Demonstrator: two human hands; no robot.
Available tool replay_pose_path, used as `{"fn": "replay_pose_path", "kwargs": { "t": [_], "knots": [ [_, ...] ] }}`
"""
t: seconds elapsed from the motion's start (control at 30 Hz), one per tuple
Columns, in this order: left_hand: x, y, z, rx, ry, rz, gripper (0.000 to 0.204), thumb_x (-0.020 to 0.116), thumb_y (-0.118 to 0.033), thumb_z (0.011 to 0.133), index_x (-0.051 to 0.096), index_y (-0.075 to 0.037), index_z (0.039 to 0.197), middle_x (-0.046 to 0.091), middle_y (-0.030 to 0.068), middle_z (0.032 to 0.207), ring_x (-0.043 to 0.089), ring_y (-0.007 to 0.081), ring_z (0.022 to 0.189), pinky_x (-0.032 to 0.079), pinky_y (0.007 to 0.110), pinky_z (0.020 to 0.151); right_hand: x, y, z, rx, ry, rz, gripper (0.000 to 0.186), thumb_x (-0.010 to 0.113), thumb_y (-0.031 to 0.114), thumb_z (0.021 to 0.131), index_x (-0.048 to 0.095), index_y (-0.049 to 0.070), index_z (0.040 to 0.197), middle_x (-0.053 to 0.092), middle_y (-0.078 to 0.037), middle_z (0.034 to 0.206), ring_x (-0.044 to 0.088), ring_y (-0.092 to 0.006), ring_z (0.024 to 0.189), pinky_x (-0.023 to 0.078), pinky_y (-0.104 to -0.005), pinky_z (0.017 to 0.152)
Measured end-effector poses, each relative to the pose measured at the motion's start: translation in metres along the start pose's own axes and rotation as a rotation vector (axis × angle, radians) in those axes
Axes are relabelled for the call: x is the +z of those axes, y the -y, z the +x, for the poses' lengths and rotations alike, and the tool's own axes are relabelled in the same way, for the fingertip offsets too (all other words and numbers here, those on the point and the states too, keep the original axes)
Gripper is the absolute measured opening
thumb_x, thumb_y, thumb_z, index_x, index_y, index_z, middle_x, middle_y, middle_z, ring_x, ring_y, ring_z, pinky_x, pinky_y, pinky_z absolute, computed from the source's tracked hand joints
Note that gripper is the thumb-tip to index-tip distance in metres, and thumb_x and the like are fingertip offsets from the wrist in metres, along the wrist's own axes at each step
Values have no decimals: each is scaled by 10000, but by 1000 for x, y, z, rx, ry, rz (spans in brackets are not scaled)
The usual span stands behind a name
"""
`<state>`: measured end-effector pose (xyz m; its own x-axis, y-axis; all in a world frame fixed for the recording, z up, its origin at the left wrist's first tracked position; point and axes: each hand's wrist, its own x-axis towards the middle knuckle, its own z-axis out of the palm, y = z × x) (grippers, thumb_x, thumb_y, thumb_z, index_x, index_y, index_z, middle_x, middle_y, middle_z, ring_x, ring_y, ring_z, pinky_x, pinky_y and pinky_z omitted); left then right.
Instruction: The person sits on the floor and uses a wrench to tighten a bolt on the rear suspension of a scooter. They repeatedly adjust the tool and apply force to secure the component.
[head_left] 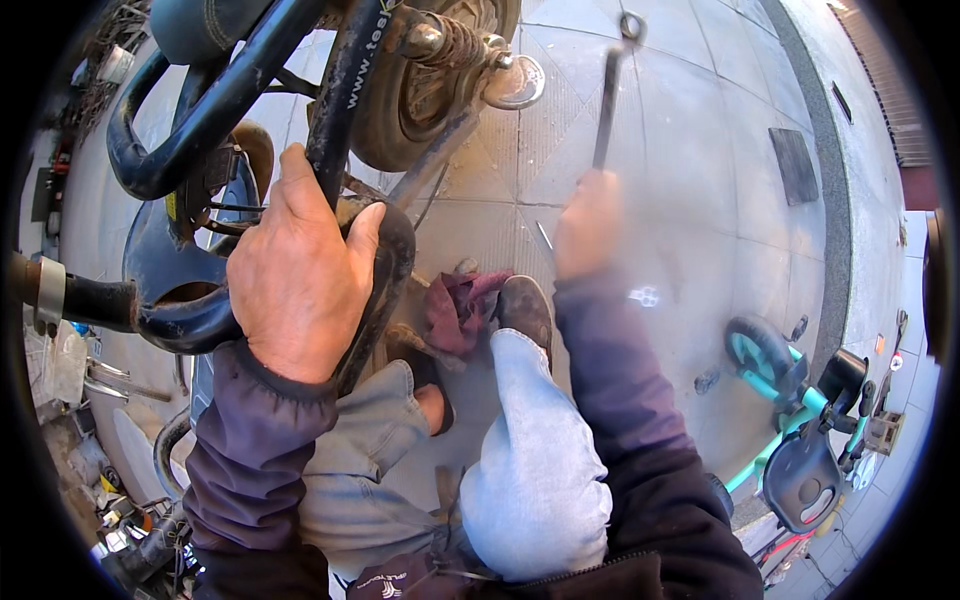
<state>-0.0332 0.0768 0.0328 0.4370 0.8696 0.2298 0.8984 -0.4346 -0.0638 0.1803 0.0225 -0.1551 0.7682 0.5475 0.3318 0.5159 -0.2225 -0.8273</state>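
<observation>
My left hand (300, 275) lies over the black tubular frame (338, 110) of a small wheeled vehicle. Its thumb sticks out to the right, and the fingers that curl around the tube are partly hidden. In my right hand (587, 225), blurred by motion, a long dark wrench (608, 110) points upward with its ring end at the top. The wrench is apart from the vehicle, over the tiled floor. Above my left hand are the vehicle's dusty wheel (400, 125) and a rusty coil spring (450, 45).
A dark red cloth (460, 310) lies beside my shoe (525, 310). Turquoise child's bike (800, 420) lies at the right, and a dark flat plate (793, 166) is on the floor near the kerb. Assorted parts and tools (130, 530) crowd the lower left.
</observation>
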Motion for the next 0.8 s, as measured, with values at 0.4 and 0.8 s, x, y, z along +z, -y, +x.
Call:
{"fn": "replay_pose_path", "kwargs": {
  "t": [0.4, 0.8],
  "knots": [
    [0, 2, -5, 14, -13, -4, 679, 742, -292, 784, 415, 76, 1253, 644, 204, 928, 662, 352, 742, 539, 393, 623, 8, -15, -13, 54, 264, -159, 265, 491, 302, 982, 510, 52, 895, 595, -265, 699, 591, -483, 690, 435, -546, 571],
    [2, 3, -3, 9, -29, 37, 676, 732, -323, 797, 419, 62, 1255, 634, 174, 903, 665, 337, 725, 535, 391, 592, -17, -23, -3, 1026, 299, 662, 363, 389, 380, 1021, 490, 66, 869, 411, 19, 612, 454, -111, 504, 446, -343, 484]
  ]
}}
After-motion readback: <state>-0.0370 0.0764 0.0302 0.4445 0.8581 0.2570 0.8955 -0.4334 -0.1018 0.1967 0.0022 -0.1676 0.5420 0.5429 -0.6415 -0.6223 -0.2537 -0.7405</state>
